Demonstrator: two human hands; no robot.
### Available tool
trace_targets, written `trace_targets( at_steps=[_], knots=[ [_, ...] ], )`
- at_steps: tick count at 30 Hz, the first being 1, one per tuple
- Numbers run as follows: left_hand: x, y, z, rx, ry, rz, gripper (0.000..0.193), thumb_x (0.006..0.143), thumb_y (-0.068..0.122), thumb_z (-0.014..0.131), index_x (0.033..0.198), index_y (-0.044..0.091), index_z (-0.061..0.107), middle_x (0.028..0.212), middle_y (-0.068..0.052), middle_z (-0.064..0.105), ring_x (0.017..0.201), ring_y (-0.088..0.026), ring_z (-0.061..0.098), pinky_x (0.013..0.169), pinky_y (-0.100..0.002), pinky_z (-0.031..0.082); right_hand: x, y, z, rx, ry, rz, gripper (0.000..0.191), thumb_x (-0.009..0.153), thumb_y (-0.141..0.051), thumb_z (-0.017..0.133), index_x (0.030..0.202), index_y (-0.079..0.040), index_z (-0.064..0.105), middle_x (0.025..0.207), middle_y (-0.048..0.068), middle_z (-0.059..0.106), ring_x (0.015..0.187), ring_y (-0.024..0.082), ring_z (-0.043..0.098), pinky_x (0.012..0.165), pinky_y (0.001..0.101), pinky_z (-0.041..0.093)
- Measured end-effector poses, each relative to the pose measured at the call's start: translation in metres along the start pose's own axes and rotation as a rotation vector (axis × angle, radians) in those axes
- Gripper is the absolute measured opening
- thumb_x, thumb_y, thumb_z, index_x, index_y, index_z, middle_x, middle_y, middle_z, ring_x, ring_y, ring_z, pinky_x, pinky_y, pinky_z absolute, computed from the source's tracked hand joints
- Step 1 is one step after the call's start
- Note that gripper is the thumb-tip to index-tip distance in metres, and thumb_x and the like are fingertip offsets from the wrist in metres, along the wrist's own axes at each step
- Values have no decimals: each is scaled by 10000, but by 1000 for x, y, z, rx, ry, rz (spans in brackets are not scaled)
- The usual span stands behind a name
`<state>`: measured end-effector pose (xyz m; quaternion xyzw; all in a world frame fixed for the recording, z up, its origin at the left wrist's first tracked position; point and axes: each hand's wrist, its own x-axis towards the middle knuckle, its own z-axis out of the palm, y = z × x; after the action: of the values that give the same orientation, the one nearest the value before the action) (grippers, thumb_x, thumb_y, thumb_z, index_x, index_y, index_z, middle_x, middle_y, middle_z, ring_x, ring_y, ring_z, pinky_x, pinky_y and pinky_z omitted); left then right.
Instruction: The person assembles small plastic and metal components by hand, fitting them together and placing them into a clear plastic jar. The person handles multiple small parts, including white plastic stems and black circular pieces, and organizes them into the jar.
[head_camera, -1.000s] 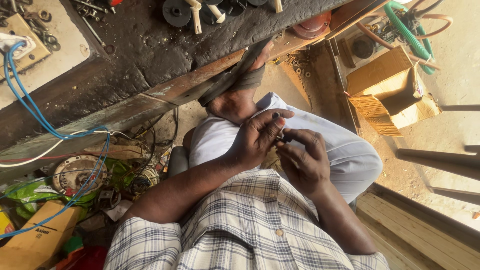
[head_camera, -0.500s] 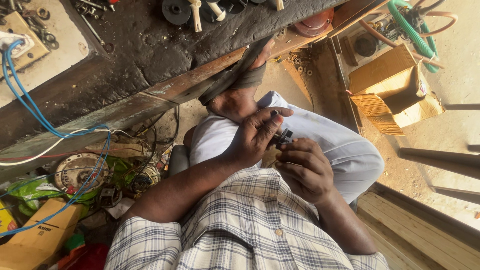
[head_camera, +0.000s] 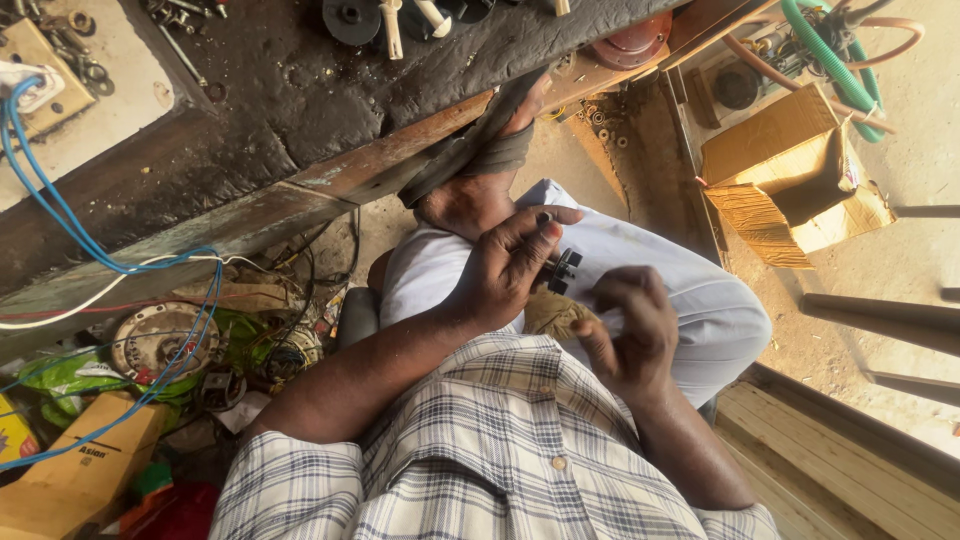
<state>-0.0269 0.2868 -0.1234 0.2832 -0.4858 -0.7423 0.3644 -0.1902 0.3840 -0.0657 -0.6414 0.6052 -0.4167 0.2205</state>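
My left hand (head_camera: 505, 268) is closed around a small black toothed part (head_camera: 564, 270) that sticks out from between its fingers, held over my lap. My right hand (head_camera: 630, 328) sits just below and right of it, fingers curled, close to the part but apart from it; whether it holds anything I cannot tell. Both hands hover over my white trousers (head_camera: 690, 290). My foot in a sandal (head_camera: 480, 160) rests against the edge of the dark workbench.
A dark, greasy workbench (head_camera: 300, 90) with small metal parts and tools runs across the top. Blue and white wires (head_camera: 100, 270) hang at left over a round metal part (head_camera: 150, 340) and cardboard boxes. An open cardboard box (head_camera: 790, 180) and green hose (head_camera: 830, 60) lie at right.
My right hand has drawn back from the black part, down and right; the left hand still holds it, turned so the toothed end shows.
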Motion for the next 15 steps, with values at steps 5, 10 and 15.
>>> trace_targets(
  at_steps=[5, 10, 15],
  knots=[
    [2, 0, 2, 93, 10, 228, 337, 1163, 295, 491, 1302, 25, 637, 1055, 15, 672, 945, -42, 587, 879, -206, 507, 2, 5, -4, 146, -137, -15, 483, 876, -389, 798, 1058, 43, 681, 936, 85, 580, 816, 169, 588, 712, 288, 475],
    [3, 16, -16, 185, 96, 180, 323, 1137, 275, 537, 1281, 23, 678, 992, -38, 650, 881, -98, 583, 818, -236, 487, 2, 8, -3, 172, -141, -73, 185, 964, -231, 781, 963, -57, 716, 922, 62, 616, 841, 180, 613, 746, 274, 485],
    [14, 76, -78, 669, 162, 469, 344, 1111, 301, 584, 1343, 48, 611, 1133, -91, 756, 1025, -149, 750, 889, -296, 629, 6, 5, -3, -57, -105, -29, 281, 868, -205, 821, 1042, -13, 711, 1017, 100, 648, 814, 174, 614, 722, 289, 511]
  ],
)
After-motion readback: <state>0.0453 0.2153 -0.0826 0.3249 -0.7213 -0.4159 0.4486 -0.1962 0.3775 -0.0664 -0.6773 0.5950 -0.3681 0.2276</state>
